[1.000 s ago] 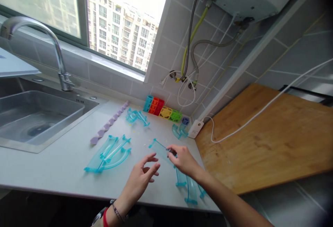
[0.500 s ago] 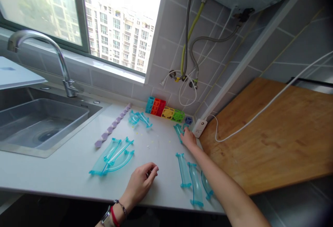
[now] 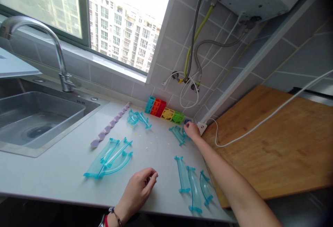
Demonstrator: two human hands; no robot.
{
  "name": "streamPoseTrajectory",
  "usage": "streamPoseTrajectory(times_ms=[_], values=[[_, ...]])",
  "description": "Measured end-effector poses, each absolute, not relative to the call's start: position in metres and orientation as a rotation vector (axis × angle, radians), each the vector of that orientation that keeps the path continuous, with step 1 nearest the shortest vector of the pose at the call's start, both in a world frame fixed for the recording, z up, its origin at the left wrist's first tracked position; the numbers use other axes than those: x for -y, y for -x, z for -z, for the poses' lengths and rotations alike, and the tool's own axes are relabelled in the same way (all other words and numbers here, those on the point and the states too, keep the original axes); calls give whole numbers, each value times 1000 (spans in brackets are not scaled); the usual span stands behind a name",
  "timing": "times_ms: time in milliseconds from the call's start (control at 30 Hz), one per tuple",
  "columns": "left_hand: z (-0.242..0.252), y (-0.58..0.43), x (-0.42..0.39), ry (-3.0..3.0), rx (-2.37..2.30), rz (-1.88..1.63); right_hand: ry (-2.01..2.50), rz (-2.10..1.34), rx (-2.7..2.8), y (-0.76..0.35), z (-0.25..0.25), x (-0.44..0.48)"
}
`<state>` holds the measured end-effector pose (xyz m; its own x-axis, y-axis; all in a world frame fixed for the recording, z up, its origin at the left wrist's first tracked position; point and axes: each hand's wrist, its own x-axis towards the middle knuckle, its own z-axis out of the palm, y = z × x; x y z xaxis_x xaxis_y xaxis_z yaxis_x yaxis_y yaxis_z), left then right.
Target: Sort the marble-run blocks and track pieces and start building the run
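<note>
My left hand [image 3: 140,189] hovers over or rests at the counter's front, its fingers loosely curled with nothing visible in them. Beyond it on the left lie several translucent teal track pieces [image 3: 118,154], straight and curved. My right hand [image 3: 193,130] reaches to the back right corner, fingers bent together beside a dark blue block [image 3: 186,121] and a small teal track piece [image 3: 185,136]. What its fingertips grip, if anything, is hidden. A straight teal track piece [image 3: 177,135] lies just left of that hand. Nearer the front right are three longer teal track pieces [image 3: 194,189].
Teal, orange, red, yellow and green blocks [image 3: 158,107] line the back wall. A lilac zigzag strip [image 3: 110,125] lies beside the sink [image 3: 31,150]. Small teal pieces [image 3: 139,119] sit near the back. A wooden board [image 3: 275,143], white cable [image 3: 249,128] and plug box [image 3: 202,127] border the right.
My right hand has moved off the straight teal track piece, slightly right and back to the dark blue block. My left hand stays nearly in place. The camera view has shifted a little.
</note>
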<state>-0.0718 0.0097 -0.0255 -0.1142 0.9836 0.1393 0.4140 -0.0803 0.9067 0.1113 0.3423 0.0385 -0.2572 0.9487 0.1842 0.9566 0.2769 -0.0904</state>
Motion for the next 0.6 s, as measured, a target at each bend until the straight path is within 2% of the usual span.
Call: streamPoseTrajectory(times_ms=[400,600], values=[[33,68,-6,-1580,-1559,-1160,1797,76,2607,-86,-40,-456],[40,68,-7,-1611,-1535,-1225,2009,108,2691,-97,-28,-483]])
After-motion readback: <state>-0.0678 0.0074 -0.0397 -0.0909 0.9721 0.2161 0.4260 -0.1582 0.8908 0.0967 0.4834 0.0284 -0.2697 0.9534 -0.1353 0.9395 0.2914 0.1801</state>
